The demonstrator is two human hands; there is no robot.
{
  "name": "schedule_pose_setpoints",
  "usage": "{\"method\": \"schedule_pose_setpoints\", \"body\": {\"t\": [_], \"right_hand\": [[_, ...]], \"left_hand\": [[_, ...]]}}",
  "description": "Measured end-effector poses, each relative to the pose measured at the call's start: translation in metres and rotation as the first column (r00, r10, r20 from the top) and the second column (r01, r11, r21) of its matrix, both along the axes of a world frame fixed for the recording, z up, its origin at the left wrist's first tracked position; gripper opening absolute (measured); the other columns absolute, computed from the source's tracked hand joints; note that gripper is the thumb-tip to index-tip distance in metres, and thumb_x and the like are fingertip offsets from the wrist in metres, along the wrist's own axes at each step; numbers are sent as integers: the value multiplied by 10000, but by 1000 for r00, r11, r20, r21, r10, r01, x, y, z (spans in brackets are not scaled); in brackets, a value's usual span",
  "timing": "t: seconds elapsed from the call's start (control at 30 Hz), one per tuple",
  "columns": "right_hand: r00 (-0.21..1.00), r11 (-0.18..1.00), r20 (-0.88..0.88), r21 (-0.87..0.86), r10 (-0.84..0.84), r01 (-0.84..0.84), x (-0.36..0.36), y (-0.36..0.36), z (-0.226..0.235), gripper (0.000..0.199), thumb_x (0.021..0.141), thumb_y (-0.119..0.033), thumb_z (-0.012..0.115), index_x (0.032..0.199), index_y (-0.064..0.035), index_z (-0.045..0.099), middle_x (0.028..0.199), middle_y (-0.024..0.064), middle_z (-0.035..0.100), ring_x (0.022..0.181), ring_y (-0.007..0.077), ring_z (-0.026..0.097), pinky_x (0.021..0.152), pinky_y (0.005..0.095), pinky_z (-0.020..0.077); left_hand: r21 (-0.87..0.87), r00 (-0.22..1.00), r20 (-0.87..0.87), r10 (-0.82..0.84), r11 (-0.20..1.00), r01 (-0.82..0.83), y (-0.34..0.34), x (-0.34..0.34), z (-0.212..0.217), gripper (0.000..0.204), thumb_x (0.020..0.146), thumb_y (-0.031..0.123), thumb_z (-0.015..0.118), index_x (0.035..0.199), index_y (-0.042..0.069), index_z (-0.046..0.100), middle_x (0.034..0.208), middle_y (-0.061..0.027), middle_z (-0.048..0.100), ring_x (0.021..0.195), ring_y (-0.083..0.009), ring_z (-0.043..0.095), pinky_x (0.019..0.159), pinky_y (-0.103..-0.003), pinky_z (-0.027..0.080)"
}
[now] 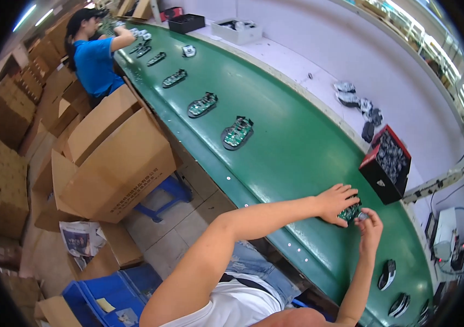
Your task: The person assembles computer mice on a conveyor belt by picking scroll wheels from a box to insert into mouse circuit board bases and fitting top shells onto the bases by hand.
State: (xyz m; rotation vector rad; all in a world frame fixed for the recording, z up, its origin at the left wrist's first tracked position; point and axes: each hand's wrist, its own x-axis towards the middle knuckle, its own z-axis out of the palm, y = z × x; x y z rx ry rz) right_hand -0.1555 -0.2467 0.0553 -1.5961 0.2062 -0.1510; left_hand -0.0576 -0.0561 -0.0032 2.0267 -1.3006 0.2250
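On the green belt, a green circuit board assembly (346,215) lies partly hidden under my fingers. My left hand (332,204) grips it from its left and far side, fingers curved over its edge. At the board's right end, my right hand (371,228) pinches a small grey part (361,216), too small to tell its kind. To the left, mouse bases with bare circuit boards lie in a row, the nearest a dark base (237,133). Closer to my right forearm rests a closed black-and-white computer mouse (387,274).
A black and red box (387,163) full of small dark parts stands at the belt's far edge. Several mouse shells (352,98) lie on the white ledge. A co-worker in a blue shirt (97,65) works farther up the belt. A large carton (115,158) stands left.
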Motion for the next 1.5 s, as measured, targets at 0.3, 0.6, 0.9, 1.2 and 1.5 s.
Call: {"method": "schedule_pose_setpoints", "body": {"t": [0.3,0.6,0.9,1.2,1.5], "right_hand": [[987,965,163,-260,8,35,-10,22,-15,432,897,24,668,1323,28,595,1122,131,701,910,136,677,807,261,563],[958,929,245,-297,-150,222,-20,12,-25,345,858,95,655,1197,28,663,1136,138,673,860,176,725,778,275,606],[950,868,281,-428,-135,250,-18,20,-8,326,837,65,705,1155,-4,696,1091,124,678,832,177,713,739,281,608],[931,805,360,-534,-59,257,-16,18,-14,263,817,69,711,1070,-1,704,1016,103,664,773,156,674,689,270,579],[989,989,95,102,-114,104,-19,4,-15,258,861,81,620,1116,44,638,1138,85,623,926,144,677,817,267,557]], "left_hand": [[258,999,-25,35,966,-27,26,-1,27,1323,536,616,877,1532,4,257,1551,-219,341,1455,-435,274,1179,-579,220],[321,995,-84,52,947,-23,10,-11,31,1288,555,659,860,1507,3,293,1557,-183,337,1481,-407,243,1194,-599,180],[305,998,-67,5,952,15,7,-22,32,1306,540,682,849,1482,-46,311,1537,-204,353,1465,-426,265,1184,-627,172],[314,998,-61,-7,949,26,6,-29,33,1264,573,668,843,1488,-25,314,1530,-199,356,1462,-417,269,1176,-629,196],[308,998,-52,-35,950,49,4,-29,27,1175,637,648,819,1487,-7,339,1529,-186,351,1461,-417,265,1174,-624,205]]}}
